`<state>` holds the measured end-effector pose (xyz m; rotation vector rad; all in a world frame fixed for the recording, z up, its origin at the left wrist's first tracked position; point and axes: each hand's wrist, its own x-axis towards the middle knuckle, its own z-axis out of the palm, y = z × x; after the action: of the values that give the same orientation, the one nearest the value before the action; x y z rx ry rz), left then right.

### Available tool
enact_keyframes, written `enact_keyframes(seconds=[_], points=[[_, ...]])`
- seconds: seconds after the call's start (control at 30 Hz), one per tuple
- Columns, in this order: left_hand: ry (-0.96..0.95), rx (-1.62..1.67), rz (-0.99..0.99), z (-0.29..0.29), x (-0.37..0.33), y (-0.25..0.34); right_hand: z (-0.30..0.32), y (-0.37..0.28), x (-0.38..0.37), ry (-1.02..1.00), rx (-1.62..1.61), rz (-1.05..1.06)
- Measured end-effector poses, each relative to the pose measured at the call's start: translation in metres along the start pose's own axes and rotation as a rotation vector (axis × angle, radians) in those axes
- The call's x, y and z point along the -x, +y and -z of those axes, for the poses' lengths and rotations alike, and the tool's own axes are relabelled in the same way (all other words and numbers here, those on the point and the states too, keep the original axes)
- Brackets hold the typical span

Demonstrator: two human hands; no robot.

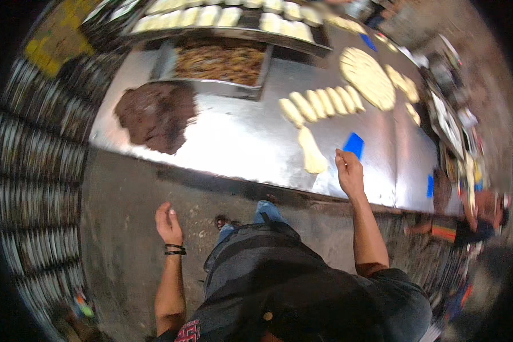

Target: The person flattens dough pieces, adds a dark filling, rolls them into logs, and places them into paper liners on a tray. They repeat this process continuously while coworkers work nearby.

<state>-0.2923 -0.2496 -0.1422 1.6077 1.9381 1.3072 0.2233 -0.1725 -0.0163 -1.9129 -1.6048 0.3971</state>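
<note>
Stainless steel table (239, 142) is seen spread, from left to right, with a dark brown mound (157, 115), a tray of filling (221, 61) and pale dough pieces (322, 102), while the left hand (169, 223) is held loosely curled and empty over the floor and the right hand (349, 171), fingers bunched and empty, is raised just right of a long dough piece (312, 151) near a blue scraper (354, 145).

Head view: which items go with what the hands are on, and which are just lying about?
In hand:
- right hand, raised at the steel table edge
- long dough piece beside it
- blue scraper
- row of dough pieces

Lying about:
- left hand, off the table, empty
- brown filling mound
- filling tray
- flat round dough
</note>
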Motion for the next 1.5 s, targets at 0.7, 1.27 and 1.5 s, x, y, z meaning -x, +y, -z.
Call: enact_keyframes(seconds=[0.7,1.27,1.5], points=[[-0.476,-0.073,-0.219,-0.299,-0.052,0.265,-0.049,0.024,-0.014,-0.273,0.028,0.084],[-0.567,0.645,0.17,-0.164,-0.156,0.171,-0.089,-0.077,-0.069,-0.925,-0.803,-0.312],[-0.416,-0.13,-0.423,-0.16,-0.103,0.134,-0.122,-0.13,-0.11,-0.575,0.024,0.46]])
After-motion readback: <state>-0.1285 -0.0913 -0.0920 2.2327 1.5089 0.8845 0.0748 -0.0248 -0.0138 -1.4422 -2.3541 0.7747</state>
